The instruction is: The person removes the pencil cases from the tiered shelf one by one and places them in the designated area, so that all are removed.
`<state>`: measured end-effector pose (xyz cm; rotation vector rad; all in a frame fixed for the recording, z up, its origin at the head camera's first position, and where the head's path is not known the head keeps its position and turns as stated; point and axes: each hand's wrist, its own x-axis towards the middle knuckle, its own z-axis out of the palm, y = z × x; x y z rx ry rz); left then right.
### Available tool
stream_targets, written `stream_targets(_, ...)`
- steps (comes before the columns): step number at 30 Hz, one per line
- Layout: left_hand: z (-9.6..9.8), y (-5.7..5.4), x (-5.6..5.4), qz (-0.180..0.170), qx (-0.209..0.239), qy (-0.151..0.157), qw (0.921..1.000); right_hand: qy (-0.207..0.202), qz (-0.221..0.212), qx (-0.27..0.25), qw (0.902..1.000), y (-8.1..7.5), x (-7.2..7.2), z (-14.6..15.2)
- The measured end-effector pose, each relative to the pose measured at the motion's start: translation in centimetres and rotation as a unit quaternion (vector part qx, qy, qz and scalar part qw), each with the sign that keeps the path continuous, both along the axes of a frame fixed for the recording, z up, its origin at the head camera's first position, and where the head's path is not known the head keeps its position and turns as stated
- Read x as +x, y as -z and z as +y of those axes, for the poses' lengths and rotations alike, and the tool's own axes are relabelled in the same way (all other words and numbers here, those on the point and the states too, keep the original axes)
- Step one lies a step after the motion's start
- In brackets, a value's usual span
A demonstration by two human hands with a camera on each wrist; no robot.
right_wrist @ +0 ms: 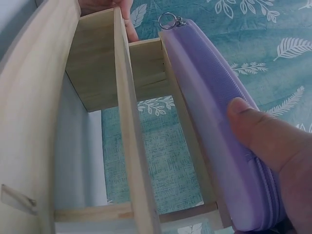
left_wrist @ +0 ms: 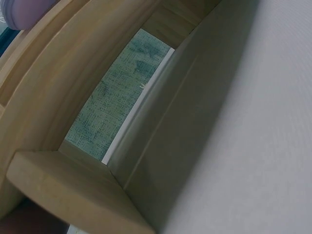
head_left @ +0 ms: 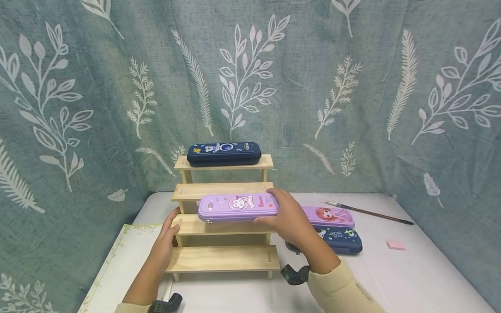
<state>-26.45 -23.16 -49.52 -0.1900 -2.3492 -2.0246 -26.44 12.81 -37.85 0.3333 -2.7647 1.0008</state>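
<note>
A wooden tiered display stand (head_left: 225,258) stands on the table. My right hand (head_left: 291,215) grips a lilac pencil case (head_left: 238,208) by its right end, its printed bunny lid facing up. In the head view the case overlaps the stand's middle steps; in the right wrist view the thumb lies along the zipped side of the lilac case (right_wrist: 214,122). The stand's left side is held by my left hand (head_left: 166,237), level with the second step from the bottom. A navy pencil case (head_left: 224,154) with a space print rests on the top step.
Right of the stand lie another lilac pencil case (head_left: 332,216) and a navy one (head_left: 344,240), partly behind my right arm. Farther right are a paintbrush (head_left: 372,212) and a pink eraser (head_left: 395,245). A leaf-bordered sheet (head_left: 121,261) lies at the left; a patterned curtain (head_left: 293,87) hangs behind.
</note>
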Motion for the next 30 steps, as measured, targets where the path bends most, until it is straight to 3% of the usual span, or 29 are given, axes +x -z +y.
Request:
stream_targets(16, 0.1, 0.0, 0.0, 0.001, 0.005, -0.002, 1.0, 0.016, -0.004, -0.02, 0.9997, 2.1, 1.5, 2.6)
stream_targets(30, 0.0, 0.1, -0.1, 0.002, 0.004, 0.003, 1.0, 0.023, -0.004, -0.026, 0.9994, 4.0, 2.7, 6.8)
